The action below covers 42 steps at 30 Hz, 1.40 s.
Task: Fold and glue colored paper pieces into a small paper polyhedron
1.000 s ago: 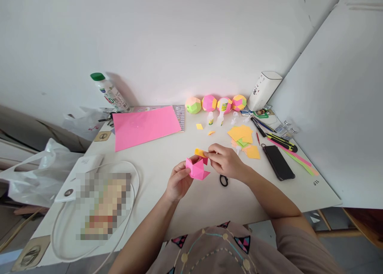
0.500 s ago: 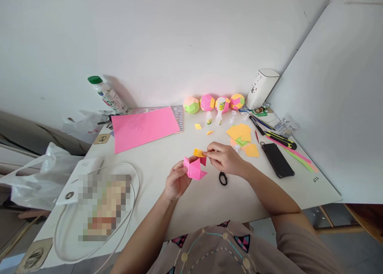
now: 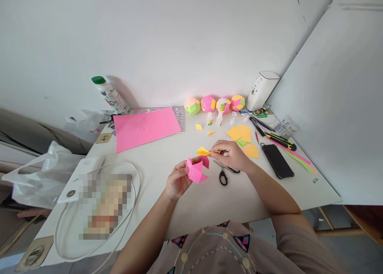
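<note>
My left hand [image 3: 178, 180] holds a pink folded paper shape [image 3: 196, 171] by its left side, thumb in front. Several pointed flaps stick out from the shape, and its right side is open. Just above it, my right hand [image 3: 229, 154] pinches a small orange paper piece [image 3: 204, 151], which looks bent and stands apart from the pink shape. Below the right hand, black-handled scissors [image 3: 223, 178] lie on the table with their blades partly apart.
Behind the hands stand several paper balls [image 3: 208, 103] and small glue bottles [image 3: 209, 119]. Orange paper sheets [image 3: 239, 133] and a black phone [image 3: 277, 161] lie to the right. To the left are a pink sheet [image 3: 146, 130], a white cable [image 3: 137, 186] and a green-capped bottle [image 3: 112, 96].
My right hand has moved slightly right and up, drawing the orange piece away from the pink shape's top. More of the scissors now shows. The view has shifted slightly.
</note>
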Available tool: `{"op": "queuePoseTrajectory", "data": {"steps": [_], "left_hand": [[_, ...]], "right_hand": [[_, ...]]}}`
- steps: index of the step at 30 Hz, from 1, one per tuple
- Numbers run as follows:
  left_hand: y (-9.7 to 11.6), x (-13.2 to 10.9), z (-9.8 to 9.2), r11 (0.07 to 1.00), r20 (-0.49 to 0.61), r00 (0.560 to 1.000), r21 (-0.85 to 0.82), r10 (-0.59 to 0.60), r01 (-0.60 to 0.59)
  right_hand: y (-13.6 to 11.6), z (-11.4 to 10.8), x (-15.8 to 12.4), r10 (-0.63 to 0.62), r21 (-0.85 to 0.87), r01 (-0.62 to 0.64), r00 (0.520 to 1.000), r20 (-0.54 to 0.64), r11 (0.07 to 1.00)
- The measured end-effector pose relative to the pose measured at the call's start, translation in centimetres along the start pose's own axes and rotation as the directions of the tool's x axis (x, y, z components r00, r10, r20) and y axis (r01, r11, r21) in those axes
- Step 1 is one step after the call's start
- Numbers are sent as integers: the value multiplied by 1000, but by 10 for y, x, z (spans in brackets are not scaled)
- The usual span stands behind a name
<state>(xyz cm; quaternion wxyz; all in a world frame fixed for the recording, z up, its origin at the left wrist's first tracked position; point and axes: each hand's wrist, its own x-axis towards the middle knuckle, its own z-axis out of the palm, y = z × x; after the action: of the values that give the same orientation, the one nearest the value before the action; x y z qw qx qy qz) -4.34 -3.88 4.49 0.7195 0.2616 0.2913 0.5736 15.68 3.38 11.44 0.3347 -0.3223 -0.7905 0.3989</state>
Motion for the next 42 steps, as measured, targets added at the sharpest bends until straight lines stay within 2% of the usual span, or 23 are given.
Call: {"op": "queuePoseTrajectory", "data": {"steps": [6, 14, 18, 26, 36, 42], "left_hand": [[0, 0, -1, 1000, 50, 999, 22, -10, 9], [-1, 0, -1, 999, 62, 998, 38, 13, -16], [-1, 0, 0, 999, 79, 997, 27, 17, -19], [3, -1, 5, 997, 124, 990, 45, 63, -69], [1, 0, 1, 998, 45, 998, 48, 48, -51], [2, 0, 3, 998, 45, 998, 37, 42, -44]], "right_hand": [[-1, -2, 0, 131, 62, -128, 990, -55, 990], [-6, -8, -1, 331, 260, -313, 943, -26, 914], [-4, -6, 0, 344, 340, -340, 938, 50, 877], [0, 1, 0, 382, 338, -403, 915, 130, 850], [1, -2, 1, 345, 380, -351, 935, 87, 856], [3, 3, 1, 355, 456, -392, 919, 169, 799]]}}
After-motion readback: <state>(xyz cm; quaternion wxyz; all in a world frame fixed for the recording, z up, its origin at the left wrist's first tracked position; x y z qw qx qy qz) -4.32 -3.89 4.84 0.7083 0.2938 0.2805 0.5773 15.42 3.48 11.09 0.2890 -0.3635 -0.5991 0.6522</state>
